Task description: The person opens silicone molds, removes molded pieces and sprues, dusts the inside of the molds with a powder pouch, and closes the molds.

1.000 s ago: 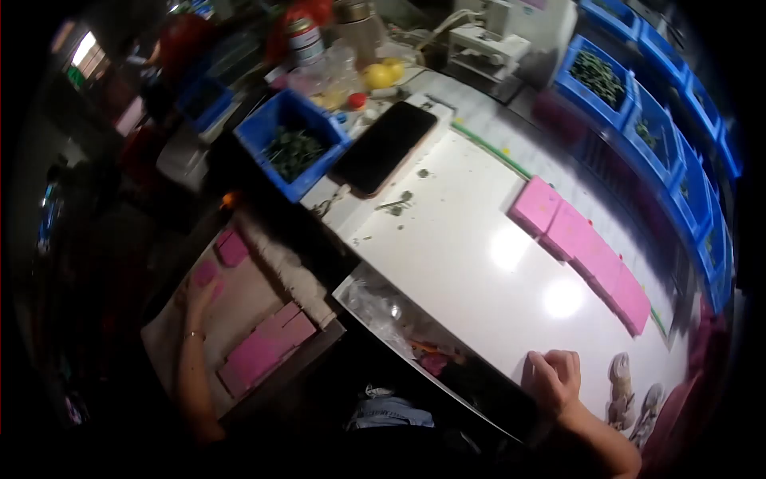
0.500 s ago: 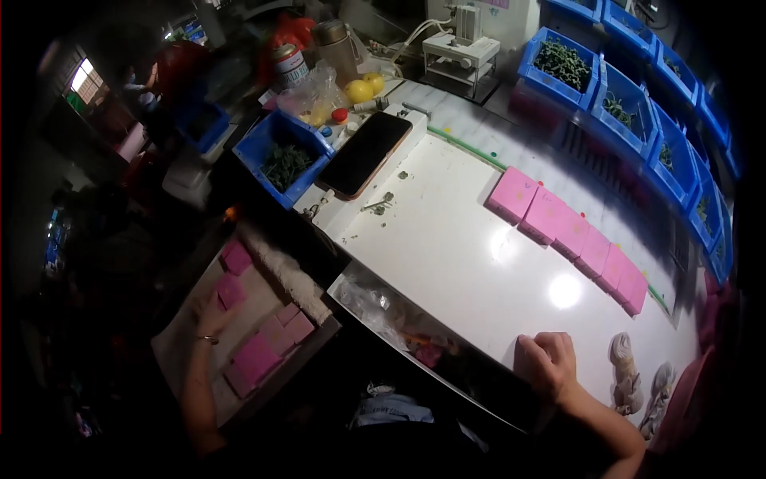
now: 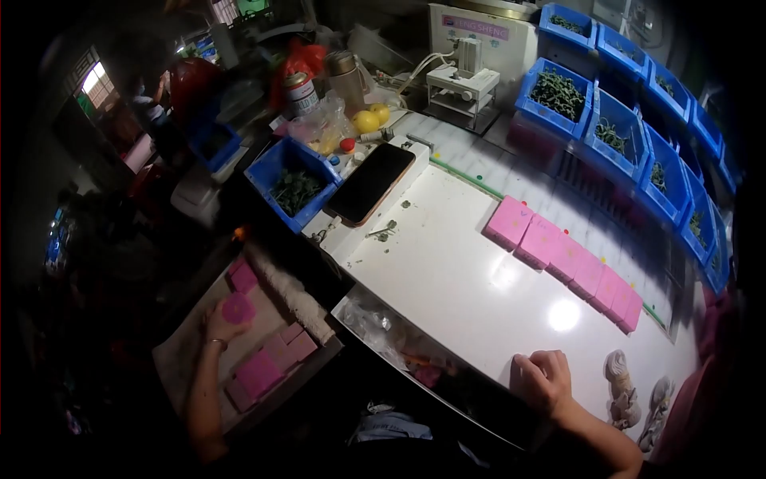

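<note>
My left hand (image 3: 215,326) is at a wooden tray (image 3: 179,351) on the lower left, its fingers closed around the near side of a pink block (image 3: 238,308). That block looks tilted, its face turned up. Beside it in the tray lie another pink block (image 3: 242,275) and a cluster of pink blocks (image 3: 267,369). On the right, my right hand (image 3: 546,382) rests as a loose fist on the white tabletop (image 3: 455,279) near its front edge, with nothing visible in it. A row of pink blocks (image 3: 565,259) lines the table's far side.
A phone (image 3: 372,184) lies on the table's left ledge beside a blue bin of green plant pieces (image 3: 295,189). More blue bins (image 3: 556,94) stand at the upper right. Rolled cloth-like bundles (image 3: 622,387) lie right of my right hand. An open drawer (image 3: 399,343) is below the tabletop.
The view has tipped up slightly, so most things sit lower in it. The pink block at my left hand has turned and shows a rounder face. My right hand keeps its place on the table.
</note>
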Demonstrator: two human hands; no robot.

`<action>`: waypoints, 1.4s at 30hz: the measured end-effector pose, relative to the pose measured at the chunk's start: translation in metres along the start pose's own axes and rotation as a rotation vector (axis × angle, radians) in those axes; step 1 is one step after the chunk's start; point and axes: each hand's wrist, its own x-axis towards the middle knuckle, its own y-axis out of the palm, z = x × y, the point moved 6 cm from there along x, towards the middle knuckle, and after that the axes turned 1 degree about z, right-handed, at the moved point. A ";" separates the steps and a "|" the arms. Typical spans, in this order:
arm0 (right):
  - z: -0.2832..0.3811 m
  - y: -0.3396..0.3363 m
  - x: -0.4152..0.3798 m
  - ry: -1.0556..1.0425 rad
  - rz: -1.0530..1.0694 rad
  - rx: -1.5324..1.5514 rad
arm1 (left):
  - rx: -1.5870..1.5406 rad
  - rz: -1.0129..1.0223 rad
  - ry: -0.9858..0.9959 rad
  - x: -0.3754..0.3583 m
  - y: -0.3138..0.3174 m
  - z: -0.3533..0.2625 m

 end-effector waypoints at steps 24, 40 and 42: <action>-0.028 -0.037 -0.030 0.178 0.035 0.174 | 0.130 0.522 1.557 -0.279 0.020 -0.517; -0.045 -0.021 -0.002 0.452 -0.105 0.243 | -1.526 0.774 1.380 -0.275 -0.031 -0.466; -0.040 -0.027 0.002 0.445 -0.171 0.214 | -0.944 0.606 1.225 -0.291 0.001 -0.493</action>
